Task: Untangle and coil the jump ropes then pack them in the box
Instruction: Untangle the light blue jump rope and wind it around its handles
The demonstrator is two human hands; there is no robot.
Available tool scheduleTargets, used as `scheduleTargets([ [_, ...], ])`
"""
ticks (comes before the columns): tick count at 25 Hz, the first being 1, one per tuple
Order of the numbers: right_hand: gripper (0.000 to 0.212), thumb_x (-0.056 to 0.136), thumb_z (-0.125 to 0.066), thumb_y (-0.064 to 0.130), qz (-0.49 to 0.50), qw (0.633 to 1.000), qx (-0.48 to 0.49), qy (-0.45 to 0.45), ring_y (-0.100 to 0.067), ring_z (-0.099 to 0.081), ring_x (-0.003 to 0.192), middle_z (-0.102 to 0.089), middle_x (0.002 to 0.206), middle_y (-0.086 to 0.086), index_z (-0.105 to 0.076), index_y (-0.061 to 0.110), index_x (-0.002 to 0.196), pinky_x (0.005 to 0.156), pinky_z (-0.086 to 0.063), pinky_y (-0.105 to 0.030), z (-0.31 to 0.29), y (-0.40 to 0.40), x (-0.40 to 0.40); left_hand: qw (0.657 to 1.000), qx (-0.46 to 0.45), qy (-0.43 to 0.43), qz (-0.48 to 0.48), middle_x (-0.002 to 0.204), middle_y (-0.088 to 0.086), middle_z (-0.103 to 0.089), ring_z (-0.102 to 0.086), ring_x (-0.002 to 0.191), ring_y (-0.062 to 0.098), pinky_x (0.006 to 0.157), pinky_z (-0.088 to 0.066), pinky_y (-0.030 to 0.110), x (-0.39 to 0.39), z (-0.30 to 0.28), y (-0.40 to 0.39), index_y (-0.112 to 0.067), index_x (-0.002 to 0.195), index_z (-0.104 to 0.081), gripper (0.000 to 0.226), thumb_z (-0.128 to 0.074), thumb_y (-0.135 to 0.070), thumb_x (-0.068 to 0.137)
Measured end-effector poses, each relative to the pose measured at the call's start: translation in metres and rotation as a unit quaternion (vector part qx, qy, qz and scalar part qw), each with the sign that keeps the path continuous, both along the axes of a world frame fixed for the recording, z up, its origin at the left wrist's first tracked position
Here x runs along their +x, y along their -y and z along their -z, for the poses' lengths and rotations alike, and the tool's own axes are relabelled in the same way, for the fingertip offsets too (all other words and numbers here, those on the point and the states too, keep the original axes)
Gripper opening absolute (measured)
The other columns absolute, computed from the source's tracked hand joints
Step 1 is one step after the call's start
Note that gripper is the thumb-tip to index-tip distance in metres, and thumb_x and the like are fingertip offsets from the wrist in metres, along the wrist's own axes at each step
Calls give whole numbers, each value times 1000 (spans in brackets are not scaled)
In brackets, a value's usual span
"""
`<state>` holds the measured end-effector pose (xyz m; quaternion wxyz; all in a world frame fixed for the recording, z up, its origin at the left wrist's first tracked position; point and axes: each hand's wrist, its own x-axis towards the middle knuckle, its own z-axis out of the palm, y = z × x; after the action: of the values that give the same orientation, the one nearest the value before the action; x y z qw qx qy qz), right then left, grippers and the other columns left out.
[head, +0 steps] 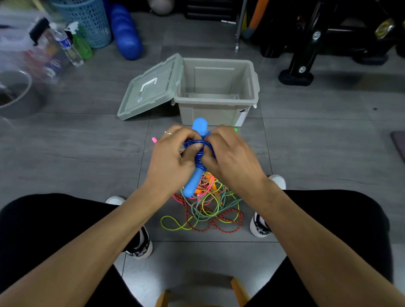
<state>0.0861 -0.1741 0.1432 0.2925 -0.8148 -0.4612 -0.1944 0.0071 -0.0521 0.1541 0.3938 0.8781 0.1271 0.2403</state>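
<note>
I hold the blue jump rope up in front of me with both hands, above the floor between my knees. My left hand has its fingers curled round the left side of the bundle, thumb pressed against the dark blue cord where it is wound round the middle. My right hand grips the other side, fingers bent over the coils, so the two hands nearly touch across the bundle. The light blue handles lie side by side and stick out past my hands, one end pointing away from me toward the box, the other pointing down toward my lap.

Just beyond my knuckles stands the grey box, open, with its lid leaning against its left side, off my left hand. Below my wrists, on the floor tiles, lies the tangle of other ropes: yellow-green, red braided, green braided, pink and orange cords looped over one another. A pink handle tip shows just left of my left hand, and a green tip peeks out behind my right. My shoes sit either side of the pile.
</note>
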Motion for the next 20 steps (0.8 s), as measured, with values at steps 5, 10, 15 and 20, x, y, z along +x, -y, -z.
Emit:
scheduleTargets([
  [5,16,87,-46,5,-51,995,4,-85,-33,-52,82,-54,93,-19,-57,-5,89,72,-46,-44,-4,5,-1,999,-43,-7,-8,99,-4,-60,-52,89,-7,75,-34,0,-2,0,2,-11,106,-66,30,-58,3,80],
  [10,18,93,-46,9,-80,982,17,-169,-26,-52,93,-54,101,-14,-58,-2,102,82,-45,-39,-10,6,-3,999,-38,10,-22,95,-2,-61,-51,86,-7,77,-34,3,-3,-4,-4,-14,90,-70,20,-59,0,79],
  [15,57,91,-33,28,-4,981,3,-196,-27,-50,100,-57,107,-12,-37,-3,138,87,-44,-39,-10,-2,-6,986,-160,7,-51,96,-2,-59,-54,87,-7,79,-36,3,-4,-8,2,-22,87,-67,23,-67,0,83],
  [20,52,88,-32,34,-40,978,36,-204,-28,-50,101,-56,108,-15,-55,-1,119,86,-44,-37,-12,-3,-13,967,-249,-28,-47,94,-1,-60,-57,85,-5,87,-45,18,-2,-14,0,-21,82,-70,24,-61,1,87],
])
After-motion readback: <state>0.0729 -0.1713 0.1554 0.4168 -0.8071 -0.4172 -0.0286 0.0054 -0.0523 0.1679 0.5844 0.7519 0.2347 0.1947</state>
